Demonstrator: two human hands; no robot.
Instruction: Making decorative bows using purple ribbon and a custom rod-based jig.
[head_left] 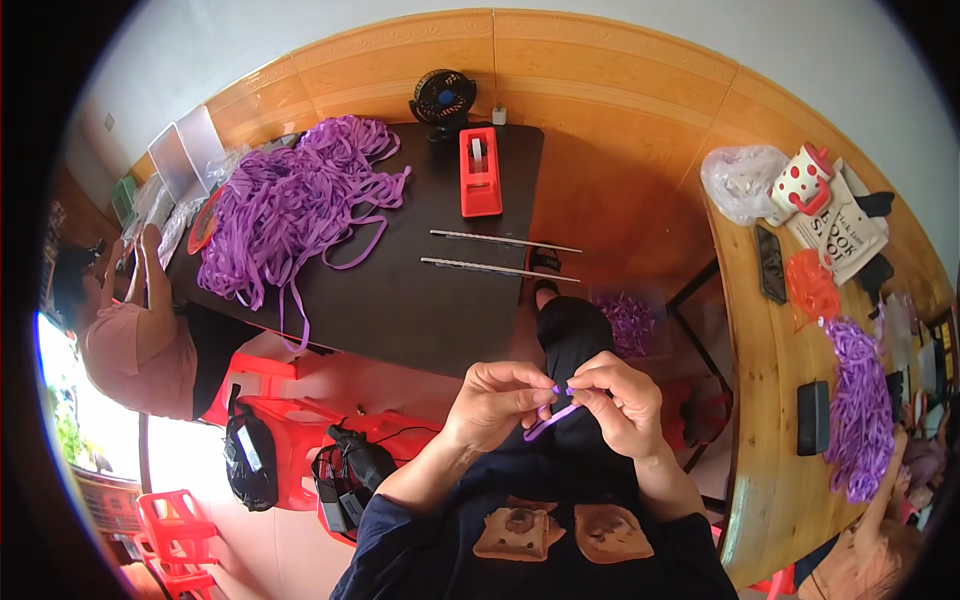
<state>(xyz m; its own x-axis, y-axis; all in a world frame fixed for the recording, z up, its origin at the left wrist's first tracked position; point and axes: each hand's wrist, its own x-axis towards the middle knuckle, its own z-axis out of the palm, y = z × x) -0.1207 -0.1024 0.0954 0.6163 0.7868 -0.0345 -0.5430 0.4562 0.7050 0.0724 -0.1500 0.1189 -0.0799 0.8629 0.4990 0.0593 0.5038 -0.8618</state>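
Note:
Above my lap, my left hand (498, 405) and my right hand (618, 402) almost meet, thumbs and forefingers pinched. Between them they hold a short purple ribbon (548, 424), which hangs in a loop below the fingertips. Its ends are partly hidden by my fingers. On the dark table ahead lies a big tangled heap of purple ribbons (300, 205), a few strands trailing over the near edge. Two thin metal rods (500, 268) lie side by side at the table's right edge. Behind them stands a red tape dispenser (480, 190).
A black fan (443, 98) stands at the back of the dark table (400, 315). Below its right side is a bin of purple ribbon pieces (628, 322). The wooden table (765, 400) at right bears a phone (770, 262) and more ribbons (858, 410). People sit at both sides; red stools (290, 440) stand left.

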